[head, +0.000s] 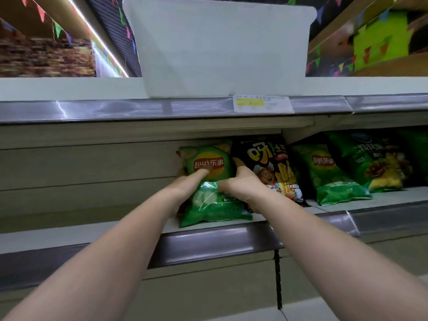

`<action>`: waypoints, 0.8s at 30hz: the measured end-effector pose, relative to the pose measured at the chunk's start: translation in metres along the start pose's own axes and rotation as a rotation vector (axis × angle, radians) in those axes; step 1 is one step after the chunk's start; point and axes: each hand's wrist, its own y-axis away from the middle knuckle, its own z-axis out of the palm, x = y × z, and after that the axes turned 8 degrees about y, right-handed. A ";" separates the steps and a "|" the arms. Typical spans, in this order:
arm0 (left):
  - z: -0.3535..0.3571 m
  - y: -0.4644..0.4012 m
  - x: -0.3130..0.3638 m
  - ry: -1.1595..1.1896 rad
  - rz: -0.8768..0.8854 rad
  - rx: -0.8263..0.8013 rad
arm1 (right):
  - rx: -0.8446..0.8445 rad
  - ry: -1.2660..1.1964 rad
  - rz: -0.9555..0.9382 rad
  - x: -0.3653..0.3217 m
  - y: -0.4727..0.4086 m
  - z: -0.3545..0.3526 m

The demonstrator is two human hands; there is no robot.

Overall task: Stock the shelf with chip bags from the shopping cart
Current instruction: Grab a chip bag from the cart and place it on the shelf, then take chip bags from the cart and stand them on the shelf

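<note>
A green Lay's chip bag [208, 163] stands upright on the middle shelf [208, 239], leaning back. My left hand [187, 181] presses its front and left side, one finger on the red logo. My right hand [240, 184] grips its right edge, with fingers wedged between it and a black fries bag [271, 163]. Further right stand a second green Lay's bag [328, 174] and a dark green bag [375, 158]. The shopping cart is out of view.
A white plastic bin [220, 47] sits on the upper shelf [115, 108], above a price label [262, 103]. The middle shelf's left part shows bare backing panels [81, 170]. Coloured bunting hangs overhead.
</note>
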 end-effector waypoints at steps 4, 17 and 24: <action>0.000 -0.006 -0.010 -0.024 -0.006 -0.060 | 0.086 0.123 -0.038 0.002 -0.003 0.001; 0.002 0.002 -0.009 -0.170 0.026 -0.057 | 0.034 0.275 -0.084 -0.004 0.009 -0.001; -0.016 0.025 0.016 -0.023 0.316 0.396 | 0.147 0.314 -0.327 -0.039 0.019 0.014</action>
